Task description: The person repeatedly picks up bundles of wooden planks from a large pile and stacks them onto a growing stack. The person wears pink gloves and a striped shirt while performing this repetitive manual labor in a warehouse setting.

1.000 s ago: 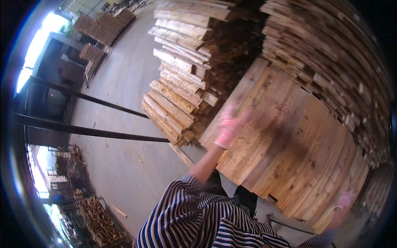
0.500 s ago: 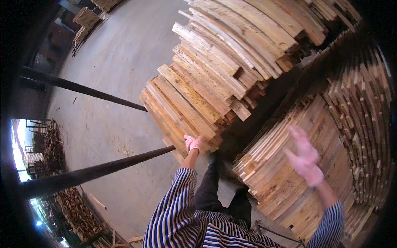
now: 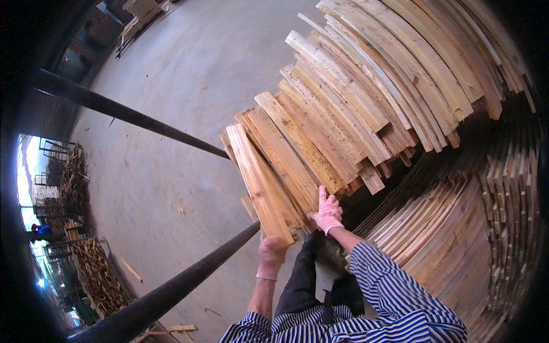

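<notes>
My left hand (image 3: 272, 251), in a pink knit glove, is closed round the near end of a light brown wooden plank (image 3: 260, 183). This plank lies tilted over the left edge of a stack of boards (image 3: 337, 137). To its right, my right hand (image 3: 327, 212), gloved alike, grips the near end of another plank (image 3: 291, 163) in the top layer, with the thumb and forefinger spread on either side. A yellowish, speckled plank (image 3: 300, 148) lies just beside that forefinger. The fingertips of my left hand are partly hidden by the wood.
Two dark poles (image 3: 189, 283) (image 3: 137, 120) slant in from the left toward the stack. More piled boards (image 3: 446, 240) stand close on my right. A bundle of wood scraps (image 3: 100, 277) and racks lie far left on the grey concrete floor (image 3: 166, 166).
My left hand has taken hold of a plank at the stack's left edge and tilted it. My right hand has come from above the right pile to the stack. The view has shifted.
</notes>
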{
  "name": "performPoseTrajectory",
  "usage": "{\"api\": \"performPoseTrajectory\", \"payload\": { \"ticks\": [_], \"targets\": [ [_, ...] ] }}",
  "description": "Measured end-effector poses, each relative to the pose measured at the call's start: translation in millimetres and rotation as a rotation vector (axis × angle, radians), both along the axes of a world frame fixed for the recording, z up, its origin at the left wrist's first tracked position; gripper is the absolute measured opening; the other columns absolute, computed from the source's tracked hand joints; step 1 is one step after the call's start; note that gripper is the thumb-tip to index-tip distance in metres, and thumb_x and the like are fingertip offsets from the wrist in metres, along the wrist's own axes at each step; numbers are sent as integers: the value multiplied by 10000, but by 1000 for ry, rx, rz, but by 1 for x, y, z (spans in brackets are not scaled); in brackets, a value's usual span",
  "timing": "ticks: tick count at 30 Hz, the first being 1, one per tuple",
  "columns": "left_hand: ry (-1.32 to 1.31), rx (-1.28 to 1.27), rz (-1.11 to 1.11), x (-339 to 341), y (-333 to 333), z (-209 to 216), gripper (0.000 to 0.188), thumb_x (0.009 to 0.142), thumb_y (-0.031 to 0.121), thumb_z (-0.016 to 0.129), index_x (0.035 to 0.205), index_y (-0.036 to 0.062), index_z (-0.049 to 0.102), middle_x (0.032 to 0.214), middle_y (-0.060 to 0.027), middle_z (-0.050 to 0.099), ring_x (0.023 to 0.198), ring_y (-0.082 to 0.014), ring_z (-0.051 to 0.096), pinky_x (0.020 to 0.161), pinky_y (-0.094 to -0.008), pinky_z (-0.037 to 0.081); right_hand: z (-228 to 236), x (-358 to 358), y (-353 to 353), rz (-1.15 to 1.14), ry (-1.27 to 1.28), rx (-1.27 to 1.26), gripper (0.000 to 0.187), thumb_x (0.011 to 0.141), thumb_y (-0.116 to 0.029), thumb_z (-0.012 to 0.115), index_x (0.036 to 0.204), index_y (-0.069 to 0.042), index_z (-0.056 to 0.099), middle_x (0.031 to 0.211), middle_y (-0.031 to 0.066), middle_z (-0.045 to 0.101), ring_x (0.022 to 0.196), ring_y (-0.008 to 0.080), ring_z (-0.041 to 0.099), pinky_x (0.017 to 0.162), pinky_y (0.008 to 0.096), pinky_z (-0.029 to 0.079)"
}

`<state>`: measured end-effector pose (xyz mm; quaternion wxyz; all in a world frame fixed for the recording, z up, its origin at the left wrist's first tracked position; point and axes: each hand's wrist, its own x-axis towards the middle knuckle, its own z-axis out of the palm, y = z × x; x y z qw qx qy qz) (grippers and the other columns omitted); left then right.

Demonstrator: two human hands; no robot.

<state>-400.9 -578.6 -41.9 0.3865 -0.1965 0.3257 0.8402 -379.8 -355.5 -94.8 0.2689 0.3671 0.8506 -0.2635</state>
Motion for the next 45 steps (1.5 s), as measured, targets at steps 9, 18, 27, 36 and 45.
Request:
{"api": "performPoseTrajectory", "payload": {
  "ticks": [9,18,27,36,45],
  "targets": [
    [604,-811,58,-6,32,-11,938,809,108,664,1587,118,141,1351,-213,539,1141,-368,612,925,-383,536,-4,3,100,74,260,-307,1214,623,-602,836,1518,12,292,1559,273,294,1477,382,237,1209,395,231],
    [356,-1633,-316,-32,99,-107,1257,677,233,870,1598,174,16,1556,-273,298,1408,-405,365,1158,-423,342,-13,-59,80,-4,-100,70,1166,711,-508,817,1578,-135,131,1614,205,205,1455,408,285,1151,485,345],
    [80,-1159,-473,-59,65,-74,764,724,298,813,1341,-6,480,1142,-190,645,1000,-257,639,846,-339,534,61,-46,117,-228,185,-699,1205,611,-341,934,1495,53,216,1125,258,644,872,277,697,641,373,576],
    [111,-288,-315,44,65,57,772,957,536,575,1495,27,360,1381,-185,544,1257,-287,538,1060,-386,433,79,91,34,-336,7,-1338,1138,624,-445,942,1429,57,314,1238,184,599,1099,249,614,912,355,535],
    [5,-147,-114,-63,115,76,459,912,352,665,1245,59,548,1133,-113,643,1042,-285,631,948,-453,530,269,62,44,22,-227,-619,916,666,-536,778,1264,81,462,1133,275,661,997,323,689,818,380,558]
  ]
}}
